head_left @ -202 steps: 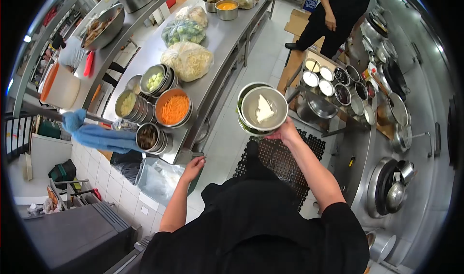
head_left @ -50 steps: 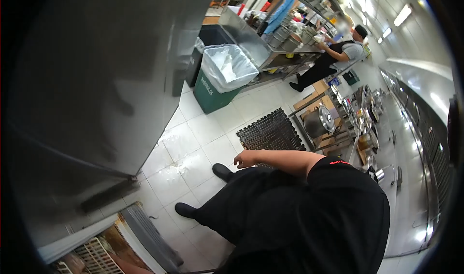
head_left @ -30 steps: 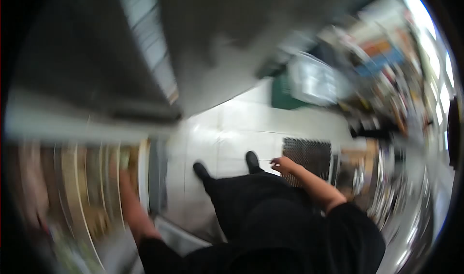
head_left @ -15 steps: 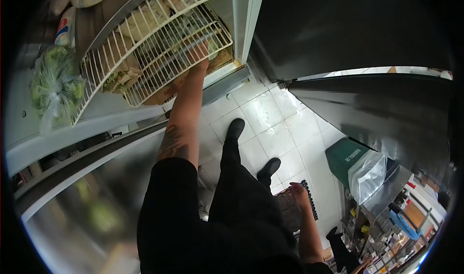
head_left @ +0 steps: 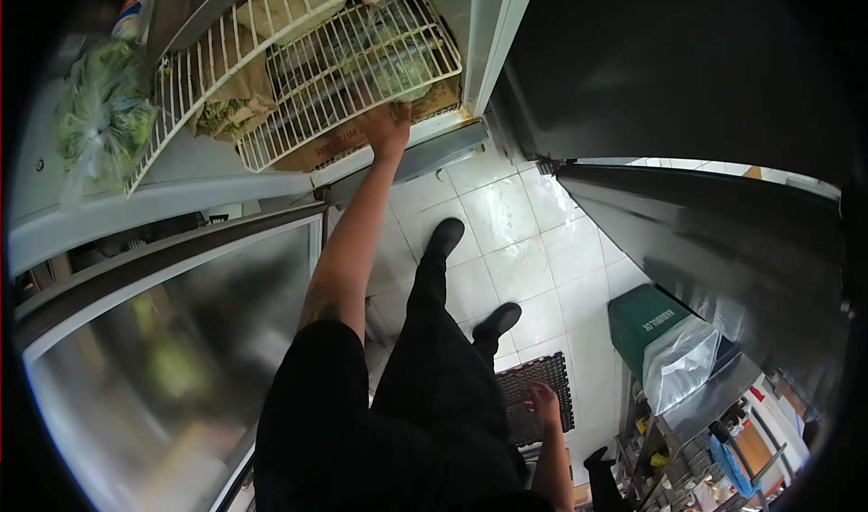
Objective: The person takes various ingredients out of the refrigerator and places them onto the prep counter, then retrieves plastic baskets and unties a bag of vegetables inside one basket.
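My left hand point(head_left: 387, 134) reaches in at the front of an open fridge, just below the lower wire shelf point(head_left: 348, 78). Its thumb and fingers close around the near end of a pale green bundle point(head_left: 404, 80), which looks like a vegetable in clear plastic. Wires and the hand hide part of the bundle and the fingertips. A cardboard box point(head_left: 339, 146) with red print lies beneath the shelf, beside this hand. My right hand point(head_left: 543, 403) hangs low over a dark floor mat, empty, its fingers loosely apart.
A bag of green vegetables point(head_left: 104, 114) hangs by the upper wire shelf point(head_left: 212, 74), where a paper bag point(head_left: 244, 96) with greens sits. The fridge's glass door point(head_left: 172, 349) stands open. A green bin point(head_left: 646, 327) and steel doors point(head_left: 705, 223) are at right. Another person's shoe point(head_left: 597, 458) shows low.
My left hand has drawn back from under the shelf toward its front edge, and the pale green bundle shows more. My right hand has shifted slightly lower. The view has turned a little.
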